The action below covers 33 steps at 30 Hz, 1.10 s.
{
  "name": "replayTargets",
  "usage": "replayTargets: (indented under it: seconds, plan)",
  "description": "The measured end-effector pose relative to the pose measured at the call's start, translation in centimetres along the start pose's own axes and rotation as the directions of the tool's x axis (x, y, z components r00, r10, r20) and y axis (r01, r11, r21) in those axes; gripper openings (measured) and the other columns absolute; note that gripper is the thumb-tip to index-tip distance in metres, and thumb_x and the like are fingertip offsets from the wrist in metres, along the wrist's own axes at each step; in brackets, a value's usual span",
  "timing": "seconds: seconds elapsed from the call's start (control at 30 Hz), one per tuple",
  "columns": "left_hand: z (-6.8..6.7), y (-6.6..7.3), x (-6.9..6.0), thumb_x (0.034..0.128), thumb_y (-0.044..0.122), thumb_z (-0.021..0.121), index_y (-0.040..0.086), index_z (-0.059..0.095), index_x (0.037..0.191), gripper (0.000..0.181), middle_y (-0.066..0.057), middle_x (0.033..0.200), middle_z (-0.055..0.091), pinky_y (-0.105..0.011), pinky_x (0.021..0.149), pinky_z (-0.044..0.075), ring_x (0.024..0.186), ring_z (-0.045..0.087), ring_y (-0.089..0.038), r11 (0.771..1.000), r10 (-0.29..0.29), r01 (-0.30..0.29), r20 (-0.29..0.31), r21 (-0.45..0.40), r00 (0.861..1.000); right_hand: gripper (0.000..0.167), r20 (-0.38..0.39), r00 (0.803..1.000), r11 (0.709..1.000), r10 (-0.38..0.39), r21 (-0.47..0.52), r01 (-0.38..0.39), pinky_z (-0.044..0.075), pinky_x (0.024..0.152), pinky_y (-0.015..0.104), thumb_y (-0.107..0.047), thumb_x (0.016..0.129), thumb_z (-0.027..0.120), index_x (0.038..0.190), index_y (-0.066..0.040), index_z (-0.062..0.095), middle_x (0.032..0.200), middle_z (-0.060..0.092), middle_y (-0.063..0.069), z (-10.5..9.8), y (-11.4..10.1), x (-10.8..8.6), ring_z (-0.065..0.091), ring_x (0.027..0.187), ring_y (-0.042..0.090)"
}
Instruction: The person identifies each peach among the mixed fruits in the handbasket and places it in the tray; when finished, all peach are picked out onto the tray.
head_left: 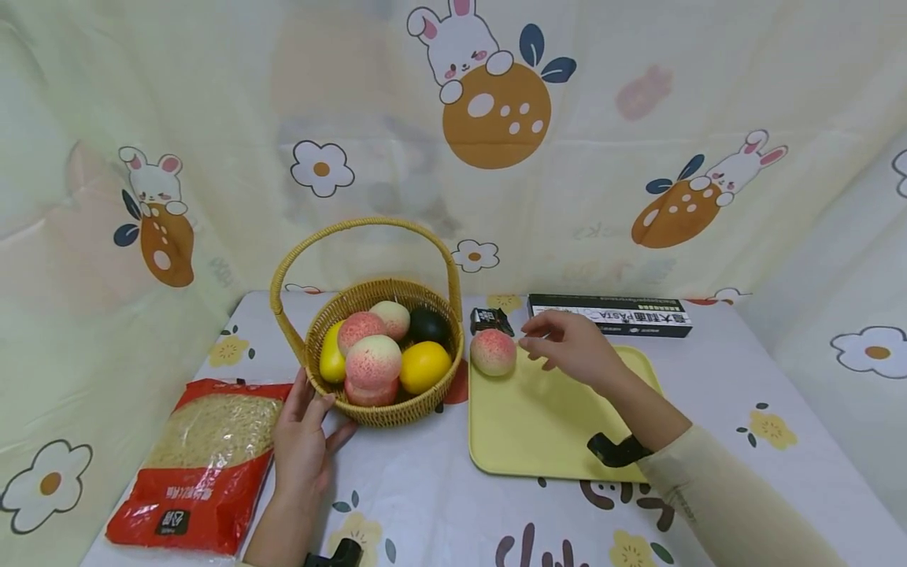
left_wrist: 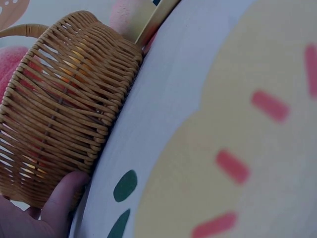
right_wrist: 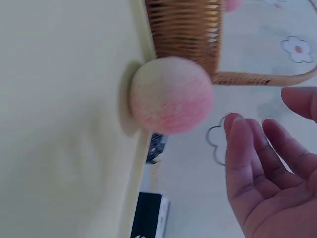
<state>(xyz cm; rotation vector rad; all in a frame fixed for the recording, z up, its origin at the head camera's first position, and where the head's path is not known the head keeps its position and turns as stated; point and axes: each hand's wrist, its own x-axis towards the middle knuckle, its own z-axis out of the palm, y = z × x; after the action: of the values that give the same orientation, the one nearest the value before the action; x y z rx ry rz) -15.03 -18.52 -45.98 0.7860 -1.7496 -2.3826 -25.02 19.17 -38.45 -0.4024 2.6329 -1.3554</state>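
Note:
A wicker basket (head_left: 393,416) with a tall handle holds peaches (head_left: 373,361), a lemon (head_left: 425,367), a yellow oblong fruit (head_left: 331,354) and a dark green fruit (head_left: 428,324). My left hand (head_left: 305,441) rests against the basket's near left side; in the left wrist view its thumb (left_wrist: 67,196) touches the woven wall, other fingers being partly hidden. One more peach (head_left: 493,352) sits at the far left corner of a yellow tray (head_left: 553,441). Just right of that peach, my right hand (head_left: 577,350) hovers over the tray, fingers loosely bent and holding nothing; the right wrist view shows a gap between hand (right_wrist: 272,183) and peach (right_wrist: 172,95).
A red bag of pale dry food (head_left: 201,465) lies left of the basket. Behind the tray is a black-and-white pasta box (head_left: 616,315), with a small black packet (head_left: 490,319) beside it. A printed curtain (head_left: 368,94) hangs behind the table.

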Motion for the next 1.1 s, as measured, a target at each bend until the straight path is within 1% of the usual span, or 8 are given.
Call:
replayTargets:
  seconds: [0.13,0.3,0.4,0.5,0.63,0.8,0.97,1.1]
  plan:
    - [0.0,0.0,0.0,0.1073,0.021,0.056,0.05,0.029,0.164,0.069,0.011,0.176,0.024,-0.042,0.094,0.064,0.154,0.042,-0.026,1.0,-0.003,0.003,0.004,-0.001,1.0,0.026,-0.061,0.998,0.996,-0.028,0.085,0.034,0.067,0.077,0.041,-0.022,0.102,0.07,0.118,-0.001,0.072,0.106,0.075,0.013,-0.3,-0.9,-1.0,0.074,0.086,0.018]
    - [0.1,-0.1,-0.1,0.1071,0.021,0.056,0.05,0.03,0.164,0.069,0.012,0.176,0.024,-0.044,0.094,0.064,0.154,0.041,-0.027,1.0,-0.002,0.002,0.003,-0.002,1.0,0.019,-0.127,0.989,0.984,-0.079,0.15,0.098,0.065,0.072,0.034,-0.018,0.101,0.071,0.107,0.0,0.071,0.09,0.072,0.006,-0.4,-2.6,-2.2,0.071,0.077,0.019]
    - [0.1,-0.1,-0.2,0.107,0.021,0.056,0.05,0.029,0.164,0.07,0.012,0.176,0.025,-0.045,0.094,0.063,0.153,0.042,-0.027,1.0,0.009,-0.009,0.0,0.0,1.0,0.018,-0.141,0.983,0.974,-0.119,0.178,0.143,0.059,0.065,0.03,-0.017,0.1,0.073,0.097,0.0,0.069,0.08,0.067,0.002,-0.1,-3.9,-2.6,0.065,0.07,0.02]
    - [0.0,-0.1,-0.1,0.1071,0.021,0.056,0.049,0.029,0.164,0.07,0.011,0.176,0.025,-0.045,0.094,0.064,0.154,0.041,-0.027,1.0,0.016,-0.016,-0.001,-0.001,1.0,0.02,-0.13,0.979,0.964,-0.16,0.192,0.183,0.054,0.059,0.029,-0.017,0.098,0.075,0.09,-0.001,0.065,0.076,0.062,0.001,0.3,-5.1,-2.8,0.06,0.066,0.02]
    - [0.0,0.0,-0.1,0.1072,0.021,0.056,0.05,0.029,0.164,0.069,0.012,0.176,0.024,-0.045,0.094,0.064,0.154,0.04,-0.026,1.0,0.014,-0.014,0.003,-0.009,1.0,0.017,-0.096,0.974,0.954,-0.207,0.2,0.222,0.056,0.063,0.029,-0.017,0.097,0.075,0.093,-0.003,0.066,0.082,0.065,0.003,0.9,-6.5,-2.7,0.061,0.069,0.024]
    - [0.0,-0.1,0.0,0.1072,0.021,0.057,0.05,0.029,0.164,0.069,0.013,0.176,0.025,-0.045,0.094,0.064,0.155,0.039,-0.026,1.0,0.011,-0.011,0.009,-0.003,1.0,0.018,-0.048,0.966,0.95,-0.254,0.176,0.258,0.059,0.073,0.029,-0.019,0.096,0.078,0.108,-0.008,0.069,0.098,0.068,0.007,1.8,-7.9,-1.9,0.065,0.087,0.027]
    - [0.0,-0.1,0.0,0.1074,0.022,0.057,0.05,0.029,0.164,0.069,0.013,0.176,0.026,-0.044,0.093,0.064,0.155,0.039,-0.026,1.0,0.012,-0.012,0.009,0.001,1.0,0.04,0.065,0.952,0.951,-0.299,0.108,0.291,0.061,0.089,0.035,-0.026,0.09,0.083,0.125,-0.014,0.066,0.114,0.07,0.005,2.5,-9.9,-0.6,0.065,0.106,0.024]
    - [0.0,-0.1,-0.1,0.1075,0.022,0.056,0.05,0.029,0.164,0.068,0.013,0.176,0.026,-0.044,0.093,0.064,0.154,0.04,-0.026,1.0,0.014,-0.014,0.008,0.001,1.0,0.061,0.169,0.931,0.945,-0.323,-0.004,0.328,0.062,0.093,0.04,-0.036,0.084,0.087,0.137,-0.02,0.062,0.131,0.067,-0.002,3.5,-11.3,0.7,0.061,0.121,0.02]
